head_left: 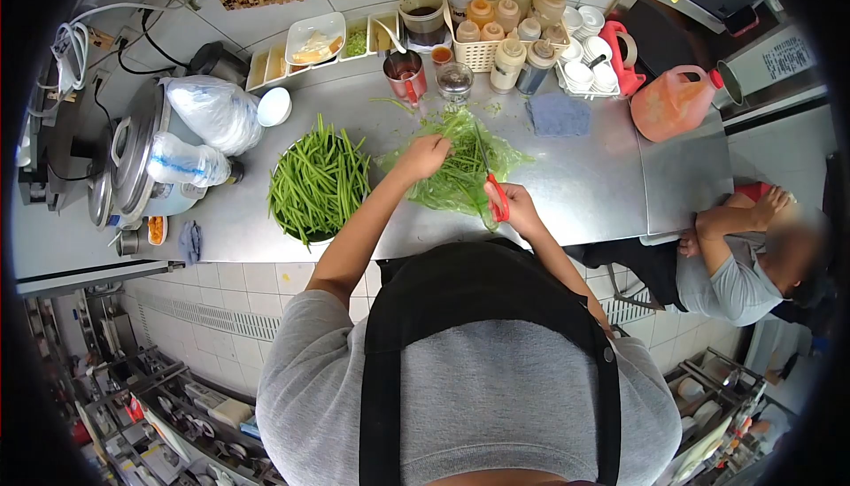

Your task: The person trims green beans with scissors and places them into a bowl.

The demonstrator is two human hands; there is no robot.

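My right hand point(522, 210) grips the red-handled scissors point(499, 198), whose blades point away from me over a green plastic bag point(403, 205). Cut green bits point(467, 157) lie on the bag, which is spread flat on the steel counter. Over the bag's left side my left hand point(428, 157) is closed, its fingertips pinched together; what they hold, if anything, is too small to make out. Left of my left forearm stands a round bowl heaped with long green beans point(320, 181), its rim mostly hidden beneath them.
Along the back stand a red cup point(405, 77), a glass jar point(454, 82) and a basket of sauce bottles point(478, 54). A blue cloth point(559, 115) and an orange jug point(676, 103) are on the right. Plastic-wrapped stacks point(212, 114) stand left. A seated person point(730, 260) is at right.
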